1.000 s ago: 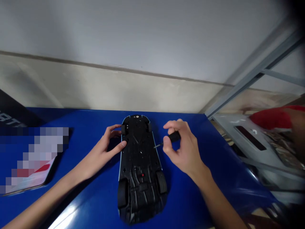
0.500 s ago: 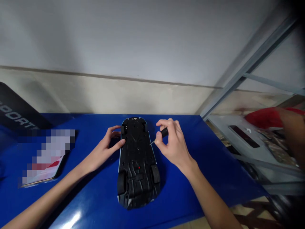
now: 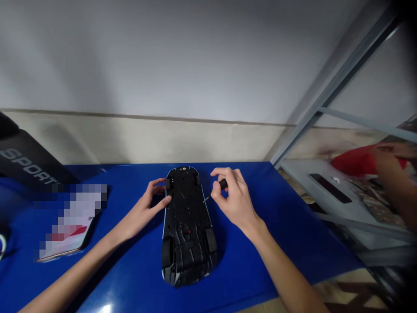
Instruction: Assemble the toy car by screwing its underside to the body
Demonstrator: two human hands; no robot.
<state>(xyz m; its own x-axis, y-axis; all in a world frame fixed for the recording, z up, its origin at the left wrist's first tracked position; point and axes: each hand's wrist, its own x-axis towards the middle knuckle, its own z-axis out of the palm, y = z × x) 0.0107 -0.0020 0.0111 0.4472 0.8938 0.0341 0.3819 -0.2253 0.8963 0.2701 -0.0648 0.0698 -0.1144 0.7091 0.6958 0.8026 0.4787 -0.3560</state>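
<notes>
A toy car (image 3: 187,213) lies upside down on the blue table (image 3: 247,278), its black underside and wheels facing up. My left hand (image 3: 148,208) grips the car's left edge, thumb on the underside and fingers curled round the side. In my right hand (image 3: 234,198) is a screwdriver (image 3: 223,183) with a black handle, held between thumb and fingers. Its thin metal shaft points down and left at the car's right edge. Whether the tip touches the car I cannot tell.
A phone (image 3: 70,243) with a blurred screen lies at the left, before a black box (image 3: 31,161) lettered SPORT. Right of the table stands a metal frame (image 3: 299,124). Beyond it, another person's hands (image 3: 391,152) are near red material and a dark phone (image 3: 329,188).
The view has shifted slightly, so the table sits lower. The screwdriver's handle has turned in my right hand and shows less. My left hand keeps its hold on the car.
</notes>
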